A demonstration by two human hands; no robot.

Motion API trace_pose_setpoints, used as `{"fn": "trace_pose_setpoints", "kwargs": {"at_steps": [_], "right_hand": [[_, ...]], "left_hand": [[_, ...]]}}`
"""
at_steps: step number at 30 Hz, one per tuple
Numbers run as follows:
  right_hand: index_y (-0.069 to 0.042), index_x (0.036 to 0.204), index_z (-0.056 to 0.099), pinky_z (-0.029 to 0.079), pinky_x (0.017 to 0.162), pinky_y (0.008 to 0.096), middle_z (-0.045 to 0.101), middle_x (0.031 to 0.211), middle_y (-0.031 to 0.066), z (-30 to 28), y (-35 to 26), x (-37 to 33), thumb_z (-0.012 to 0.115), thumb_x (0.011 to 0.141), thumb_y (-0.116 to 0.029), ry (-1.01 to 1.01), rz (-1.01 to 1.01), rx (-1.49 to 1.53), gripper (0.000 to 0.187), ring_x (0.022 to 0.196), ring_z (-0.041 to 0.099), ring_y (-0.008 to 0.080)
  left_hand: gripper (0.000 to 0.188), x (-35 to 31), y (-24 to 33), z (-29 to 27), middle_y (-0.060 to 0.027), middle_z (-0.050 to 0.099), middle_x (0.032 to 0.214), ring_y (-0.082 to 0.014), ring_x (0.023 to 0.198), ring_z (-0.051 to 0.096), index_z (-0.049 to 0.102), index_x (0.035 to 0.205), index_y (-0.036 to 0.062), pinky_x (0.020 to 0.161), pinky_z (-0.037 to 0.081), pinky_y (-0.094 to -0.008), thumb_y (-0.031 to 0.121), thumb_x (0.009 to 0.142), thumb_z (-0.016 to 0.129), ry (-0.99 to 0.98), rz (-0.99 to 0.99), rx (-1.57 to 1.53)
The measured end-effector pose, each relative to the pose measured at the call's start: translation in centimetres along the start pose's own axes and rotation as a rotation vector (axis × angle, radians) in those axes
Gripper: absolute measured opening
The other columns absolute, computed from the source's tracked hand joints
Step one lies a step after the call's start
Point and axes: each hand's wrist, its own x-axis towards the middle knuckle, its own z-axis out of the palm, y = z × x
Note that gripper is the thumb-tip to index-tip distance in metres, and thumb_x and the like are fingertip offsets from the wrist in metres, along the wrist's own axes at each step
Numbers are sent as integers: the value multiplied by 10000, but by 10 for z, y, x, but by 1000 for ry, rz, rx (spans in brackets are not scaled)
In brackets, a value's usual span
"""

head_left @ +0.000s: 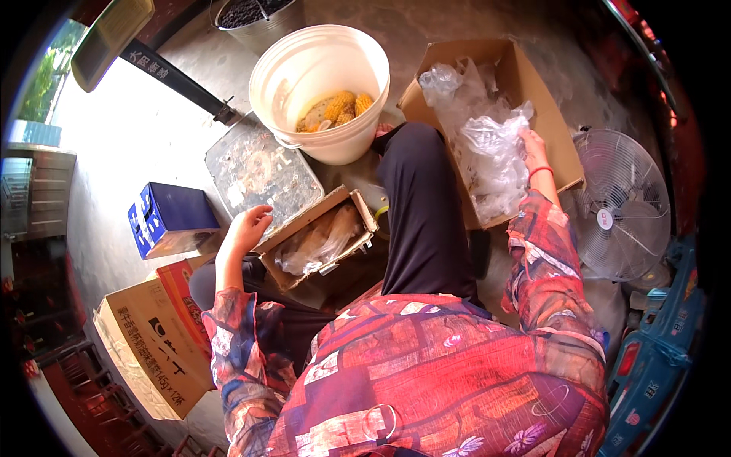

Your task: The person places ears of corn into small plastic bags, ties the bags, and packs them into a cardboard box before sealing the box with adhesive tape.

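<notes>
My right hand [535, 151] reaches into a large cardboard box [554, 114], its fingers closed on a clear plastic bag [491, 141]. More crumpled bags lie around it in the box. My left hand [250, 228] is raised beside a small open carton [352, 199], over the near edge of the platform scale [263, 171]. Its fingers are loosely bent, with nothing in them. Inside the small carton is clear plastic [324, 240] with something brownish beneath. Beyond the scale stands a white bucket [320, 76] with several yellow corn cobs [340, 109] at its bottom.
A metal pail [255, 19] of dark pieces stands behind the bucket. On the right are a round fan [617, 206] and a blue plastic case [659, 354]. To the left sit a blue box [179, 213] and a brown carton [152, 343]. The scale's dark post [175, 80] leans left.
</notes>
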Motion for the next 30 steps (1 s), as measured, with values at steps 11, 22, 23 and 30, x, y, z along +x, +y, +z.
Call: {"fn": "trace_pose_setpoints", "kwargs": {"at_steps": [11,22,23,30], "right_hand": [[-49,853,639,455,602,234,628,759,4,18,-103,-23,637,817,-171,-124,-73,-162,127,667,584,100],[-23,1057,569,439,874,256,612,1004,51,237,-170,-141,507,871,-21,-1048,-153,415,197,954,571,137],[-21,1054,567,443,860,250,609,1001,52,267,-165,-165,504,870,-17,-1113,-119,451,194,941,571,131],[-37,1044,583,441,779,219,603,977,4,383,-110,-256,542,863,-81,-1500,80,109,191,872,547,66]], "left_hand": [[294,1,11,-1,-168,653,877,-250,800,639,610,1058,39,736,490,-331,196,813,572,78,43,-14],[261,18,33,-9,-54,655,829,-92,778,577,646,997,23,721,463,-243,243,865,596,359,188,-534],[269,13,36,-15,-51,656,840,-94,801,584,646,1001,21,740,464,-243,249,866,597,378,200,-609],[355,20,46,-15,-39,625,983,-98,903,567,564,1131,23,833,435,-238,227,848,629,327,281,-1081]]}}
